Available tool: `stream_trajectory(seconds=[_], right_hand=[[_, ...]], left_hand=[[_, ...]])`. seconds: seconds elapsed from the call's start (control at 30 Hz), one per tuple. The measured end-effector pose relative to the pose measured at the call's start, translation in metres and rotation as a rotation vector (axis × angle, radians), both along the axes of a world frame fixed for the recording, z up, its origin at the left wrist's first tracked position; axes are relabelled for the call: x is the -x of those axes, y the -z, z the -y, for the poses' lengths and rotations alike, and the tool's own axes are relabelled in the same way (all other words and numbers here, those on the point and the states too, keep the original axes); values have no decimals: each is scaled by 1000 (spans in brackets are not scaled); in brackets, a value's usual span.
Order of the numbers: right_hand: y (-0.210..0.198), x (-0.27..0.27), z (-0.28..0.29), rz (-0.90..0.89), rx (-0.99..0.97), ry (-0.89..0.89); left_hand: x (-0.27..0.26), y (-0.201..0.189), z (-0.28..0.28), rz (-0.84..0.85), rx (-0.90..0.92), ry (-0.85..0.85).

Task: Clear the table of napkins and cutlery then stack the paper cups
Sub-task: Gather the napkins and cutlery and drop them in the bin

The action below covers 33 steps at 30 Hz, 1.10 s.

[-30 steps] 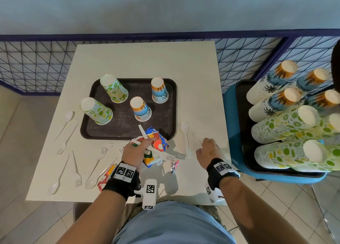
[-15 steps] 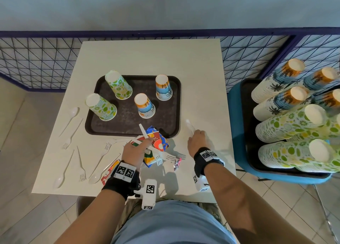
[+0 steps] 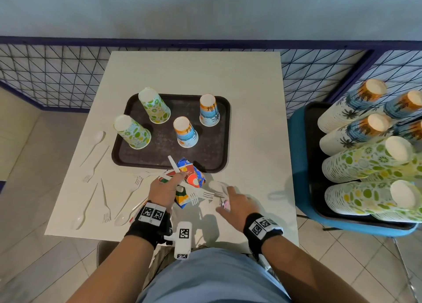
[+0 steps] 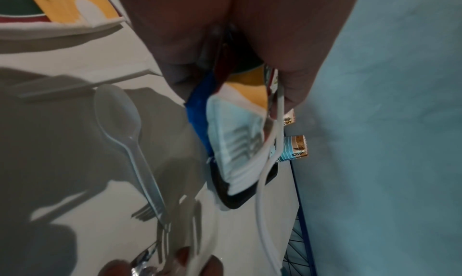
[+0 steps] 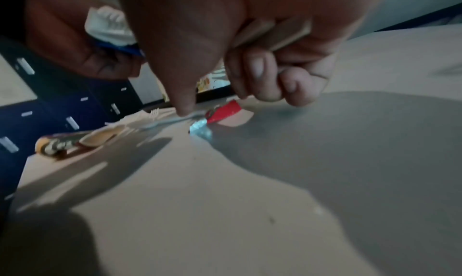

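Left hand: your left hand is curled round a folded bundle of bright printed paper napkins plus several white plastic forks, held just above the near edge of the cream square desk.
Held forks: their long axes run roughly left to right, tines toward your right hand; one white handle sticks up and away toward the dark brown rectangular tray.
Right hand: your right hand has its fingers curled, pinching a white plastic spoon low over the desk, with a stick-like piece tucked in the palm in the right wrist view.
Spoon: bowl toward the tray, handle back toward you, long axis tilted slightly left.
Wrapper: a small red and silver foil scrap lies on the desk under the right fingers.
Loose cutlery: more white plastic spoons and forks lie on the desk's left half, mostly lengthwise toward you.
Cups: four patterned paper cups stand upside down, apart, on the tray.
Side stock: long stacks of patterned paper cups lie on a black tray on a blue chair to your right.
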State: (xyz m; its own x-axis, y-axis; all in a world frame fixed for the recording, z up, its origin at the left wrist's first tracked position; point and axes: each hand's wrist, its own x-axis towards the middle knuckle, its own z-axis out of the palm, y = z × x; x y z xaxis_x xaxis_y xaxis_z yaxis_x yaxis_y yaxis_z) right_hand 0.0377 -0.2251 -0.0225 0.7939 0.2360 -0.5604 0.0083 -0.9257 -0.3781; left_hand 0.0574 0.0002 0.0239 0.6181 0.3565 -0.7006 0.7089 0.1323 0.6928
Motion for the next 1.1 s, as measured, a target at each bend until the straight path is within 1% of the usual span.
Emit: stream_trajectory(seconds=[0.17,0.23,0.3,0.37,0.4,0.47,0.53,0.6,0.67,0.77,0.87,1.1], right_hand=[[20,-2,6,23,44,-86],[22,-4,10,19,47,-75],[22,-8,15,17,11,21],[10,-16,19,83,-68,178],[0,-21,21,131,-137,258],[-31,-32,16,171,-320,405],[-57,-43,4,202,-483,440],[-76,-53,-11,207,-570,353],[-84,-60,-24,186,-575,243],[-88,-65,-38,172,-458,104],[-84,-65,-45,235,-355,-12],[-81,-58,-52,360,-223,-213]], left_hand=[[2,-1,1,35,-13,5],[3,0,1,43,-9,15],[4,2,2,60,18,21],[3,8,2,76,30,40],[3,12,2,84,44,39],[2,17,4,69,70,49],[1,18,9,64,113,53],[0,15,14,90,164,68],[-2,7,20,122,200,88],[-5,3,26,146,326,92],[-5,2,29,186,400,39],[-7,1,33,261,461,-32]])
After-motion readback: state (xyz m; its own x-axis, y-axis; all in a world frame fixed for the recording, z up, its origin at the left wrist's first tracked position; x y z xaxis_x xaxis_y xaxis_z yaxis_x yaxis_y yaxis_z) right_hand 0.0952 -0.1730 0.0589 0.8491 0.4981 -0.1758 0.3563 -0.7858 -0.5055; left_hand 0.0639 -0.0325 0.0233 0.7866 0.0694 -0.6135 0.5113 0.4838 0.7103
